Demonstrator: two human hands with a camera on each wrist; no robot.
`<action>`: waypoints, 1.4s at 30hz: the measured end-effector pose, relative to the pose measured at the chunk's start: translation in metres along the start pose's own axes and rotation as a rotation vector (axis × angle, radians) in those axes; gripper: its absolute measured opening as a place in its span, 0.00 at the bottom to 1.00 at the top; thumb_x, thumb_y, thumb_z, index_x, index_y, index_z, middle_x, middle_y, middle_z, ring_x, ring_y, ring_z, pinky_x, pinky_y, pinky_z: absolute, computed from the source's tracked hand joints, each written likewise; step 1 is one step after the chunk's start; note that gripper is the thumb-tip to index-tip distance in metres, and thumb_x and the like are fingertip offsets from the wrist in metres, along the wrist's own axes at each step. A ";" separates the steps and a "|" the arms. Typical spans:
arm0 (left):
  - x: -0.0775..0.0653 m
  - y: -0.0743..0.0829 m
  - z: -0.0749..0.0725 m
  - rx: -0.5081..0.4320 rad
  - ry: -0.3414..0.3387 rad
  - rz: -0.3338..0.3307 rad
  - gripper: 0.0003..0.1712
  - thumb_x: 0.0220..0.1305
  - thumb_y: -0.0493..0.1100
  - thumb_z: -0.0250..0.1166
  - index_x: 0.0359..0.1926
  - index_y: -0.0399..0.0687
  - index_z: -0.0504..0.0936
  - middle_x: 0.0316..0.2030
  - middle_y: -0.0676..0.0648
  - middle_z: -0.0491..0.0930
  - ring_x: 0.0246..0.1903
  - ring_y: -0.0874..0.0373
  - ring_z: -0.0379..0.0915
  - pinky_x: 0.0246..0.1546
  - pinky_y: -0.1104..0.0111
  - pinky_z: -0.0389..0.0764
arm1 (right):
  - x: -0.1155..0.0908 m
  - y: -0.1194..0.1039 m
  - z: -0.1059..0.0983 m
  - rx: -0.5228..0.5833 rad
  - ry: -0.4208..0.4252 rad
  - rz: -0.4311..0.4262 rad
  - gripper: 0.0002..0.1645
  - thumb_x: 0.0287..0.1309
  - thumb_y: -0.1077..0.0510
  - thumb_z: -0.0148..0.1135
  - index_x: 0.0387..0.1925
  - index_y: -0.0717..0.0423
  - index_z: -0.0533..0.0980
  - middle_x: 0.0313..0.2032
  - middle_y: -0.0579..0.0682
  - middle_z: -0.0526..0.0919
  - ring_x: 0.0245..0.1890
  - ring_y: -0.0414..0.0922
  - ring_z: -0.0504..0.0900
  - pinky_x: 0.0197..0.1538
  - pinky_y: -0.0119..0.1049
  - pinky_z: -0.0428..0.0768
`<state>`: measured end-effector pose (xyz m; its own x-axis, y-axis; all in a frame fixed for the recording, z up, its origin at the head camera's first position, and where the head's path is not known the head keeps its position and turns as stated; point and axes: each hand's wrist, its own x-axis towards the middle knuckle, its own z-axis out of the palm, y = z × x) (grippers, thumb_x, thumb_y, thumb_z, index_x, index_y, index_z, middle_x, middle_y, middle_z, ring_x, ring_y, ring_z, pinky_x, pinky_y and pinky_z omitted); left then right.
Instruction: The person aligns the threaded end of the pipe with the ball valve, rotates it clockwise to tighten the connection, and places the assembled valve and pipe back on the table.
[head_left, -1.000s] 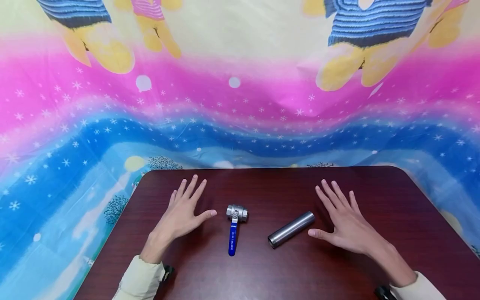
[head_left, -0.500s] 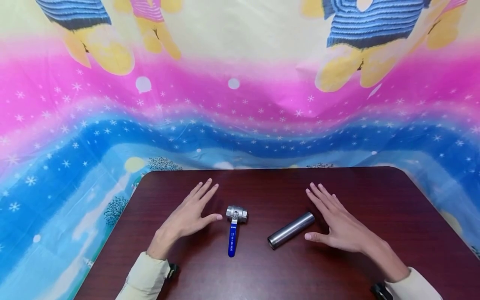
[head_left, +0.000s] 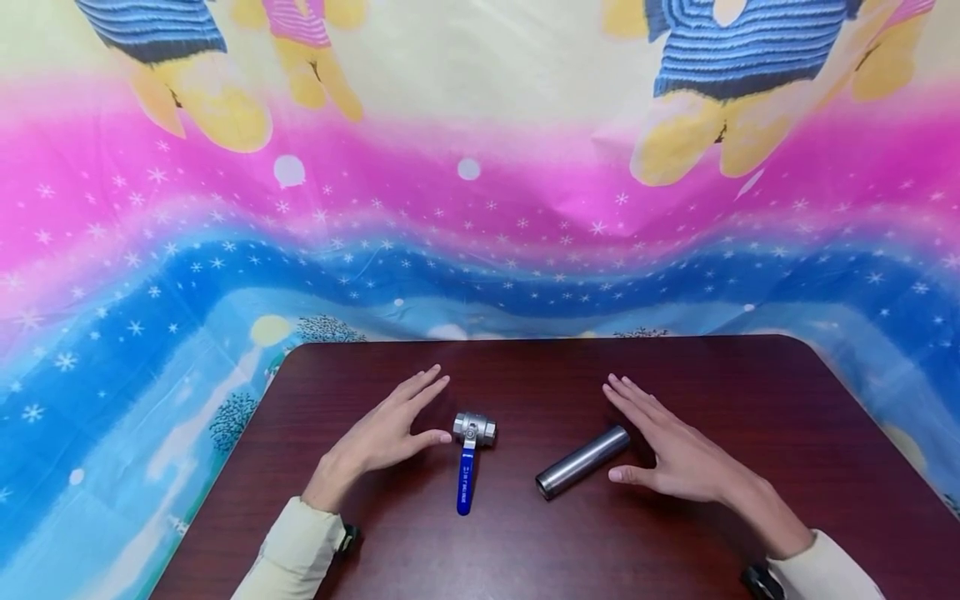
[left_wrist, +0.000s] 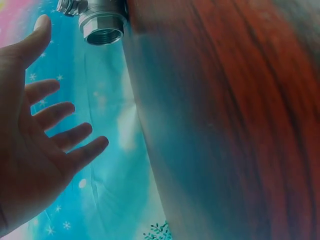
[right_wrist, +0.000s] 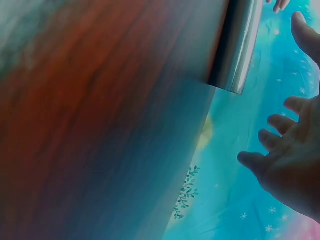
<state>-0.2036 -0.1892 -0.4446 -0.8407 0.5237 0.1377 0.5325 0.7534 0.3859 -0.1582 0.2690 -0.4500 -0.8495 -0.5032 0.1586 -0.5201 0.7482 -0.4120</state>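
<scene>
A metal ball valve (head_left: 475,428) with a blue lever handle (head_left: 466,481) lies on the table, its handle pointing toward the person. To its left is my left hand (head_left: 382,435), fingers extended and thumb near the valve body, holding nothing. In the left wrist view the valve's threaded hexagonal end (left_wrist: 103,31) shows beyond the thumb. A steel pipe (head_left: 582,462) lies diagonally to the right of the valve. My right hand (head_left: 686,454) is just right of the pipe, fingers straight, thumb apart, and holds nothing. The right wrist view shows one end of the pipe (right_wrist: 235,55) near that hand.
The dark reddish-brown table (head_left: 525,550) has rounded far corners. A colourful printed cloth (head_left: 480,208) hangs behind it and round its sides. Pale sleeves (head_left: 292,546) cover the forearms, with a dark strap at each wrist.
Both hands have moved inward, the left toward the valve and the right toward the pipe. Their spread fingers have drawn closer together. Valve and pipe have stayed in place.
</scene>
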 end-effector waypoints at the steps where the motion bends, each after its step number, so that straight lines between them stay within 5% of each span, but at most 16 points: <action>1: 0.000 0.000 0.000 -0.007 -0.002 0.009 0.51 0.69 0.65 0.70 0.85 0.58 0.60 0.86 0.48 0.54 0.83 0.41 0.53 0.78 0.43 0.69 | 0.000 0.000 0.000 0.005 -0.009 0.008 0.66 0.60 0.35 0.77 0.87 0.35 0.46 0.88 0.44 0.46 0.86 0.60 0.49 0.85 0.58 0.58; 3: 0.001 0.000 0.001 -0.018 -0.006 0.024 0.50 0.69 0.64 0.71 0.84 0.57 0.61 0.86 0.49 0.55 0.83 0.42 0.55 0.78 0.44 0.69 | 0.001 -0.001 0.001 0.006 -0.020 0.009 0.66 0.59 0.35 0.77 0.87 0.33 0.47 0.88 0.43 0.46 0.86 0.59 0.50 0.76 0.70 0.67; 4: 0.002 0.000 0.001 -0.023 -0.007 0.031 0.50 0.69 0.64 0.71 0.84 0.56 0.62 0.86 0.49 0.55 0.83 0.43 0.55 0.77 0.44 0.70 | 0.002 -0.001 0.001 0.003 -0.021 0.006 0.66 0.59 0.35 0.78 0.87 0.33 0.48 0.88 0.43 0.47 0.86 0.58 0.50 0.76 0.68 0.68; 9: 0.005 -0.001 0.002 -0.078 -0.042 0.032 0.48 0.69 0.63 0.71 0.83 0.58 0.64 0.85 0.52 0.57 0.82 0.47 0.58 0.78 0.46 0.70 | 0.004 -0.002 0.002 0.016 -0.020 -0.005 0.63 0.59 0.37 0.78 0.86 0.31 0.50 0.87 0.43 0.50 0.86 0.56 0.52 0.85 0.27 0.47; 10: 0.005 -0.001 0.002 -0.091 -0.049 0.038 0.47 0.70 0.62 0.71 0.83 0.59 0.65 0.85 0.51 0.58 0.82 0.47 0.58 0.77 0.46 0.71 | 0.004 -0.002 0.003 0.016 -0.017 -0.009 0.63 0.59 0.37 0.78 0.86 0.32 0.51 0.87 0.43 0.50 0.86 0.57 0.53 0.85 0.27 0.46; 11: 0.005 -0.001 0.003 -0.107 -0.059 0.040 0.46 0.70 0.62 0.71 0.83 0.59 0.65 0.84 0.50 0.59 0.82 0.47 0.59 0.77 0.46 0.71 | 0.005 -0.002 0.003 0.023 -0.018 -0.013 0.62 0.60 0.38 0.78 0.86 0.32 0.52 0.87 0.44 0.51 0.85 0.57 0.54 0.85 0.28 0.46; 16: 0.008 -0.001 0.005 -0.147 -0.075 0.074 0.43 0.71 0.58 0.71 0.82 0.56 0.67 0.82 0.44 0.63 0.80 0.45 0.62 0.75 0.45 0.73 | 0.007 -0.004 0.005 0.020 -0.020 -0.036 0.60 0.61 0.39 0.77 0.86 0.33 0.53 0.86 0.45 0.54 0.84 0.57 0.57 0.75 0.64 0.70; 35: 0.019 0.003 0.013 -0.160 -0.130 0.137 0.39 0.70 0.46 0.74 0.78 0.45 0.72 0.76 0.43 0.74 0.76 0.47 0.69 0.75 0.49 0.74 | 0.017 -0.002 0.008 0.033 -0.051 -0.088 0.49 0.56 0.54 0.82 0.78 0.50 0.70 0.78 0.56 0.72 0.78 0.58 0.70 0.74 0.62 0.72; 42: 0.024 0.008 0.016 -0.154 -0.159 0.151 0.37 0.71 0.43 0.73 0.77 0.44 0.73 0.75 0.44 0.76 0.75 0.48 0.71 0.74 0.51 0.75 | 0.021 -0.002 0.008 0.071 -0.135 -0.055 0.41 0.62 0.54 0.78 0.75 0.45 0.74 0.76 0.50 0.75 0.77 0.58 0.72 0.72 0.64 0.75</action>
<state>-0.2177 -0.1644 -0.4528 -0.7201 0.6909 0.0639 0.6196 0.5989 0.5075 -0.1742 0.2529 -0.4532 -0.7979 -0.5996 0.0624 -0.5536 0.6879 -0.4693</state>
